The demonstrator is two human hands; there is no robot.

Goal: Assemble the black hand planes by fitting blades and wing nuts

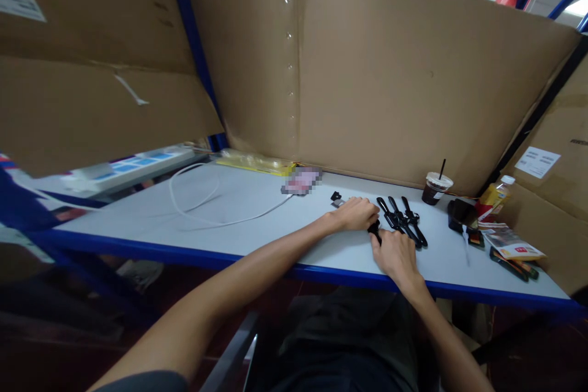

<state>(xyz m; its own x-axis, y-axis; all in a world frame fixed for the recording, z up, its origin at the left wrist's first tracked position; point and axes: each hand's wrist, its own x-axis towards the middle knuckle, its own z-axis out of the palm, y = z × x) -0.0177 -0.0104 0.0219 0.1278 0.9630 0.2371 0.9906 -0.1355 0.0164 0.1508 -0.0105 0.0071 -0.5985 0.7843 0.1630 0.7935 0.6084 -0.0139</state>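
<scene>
Both hands, left hand (353, 214) and right hand (394, 252), pinched one black watch (375, 229) together, steadying it beside the row of watches (403, 220) on the right.

Both my arms reach forward, bare to the elbow. My left hand (354, 214) lies palm down, fingers curled loosely inward. My right hand (395, 255) sits just beside it, knuckles up, fingertips meeting the left's. Wrists are straight; the forearms converge.
</scene>
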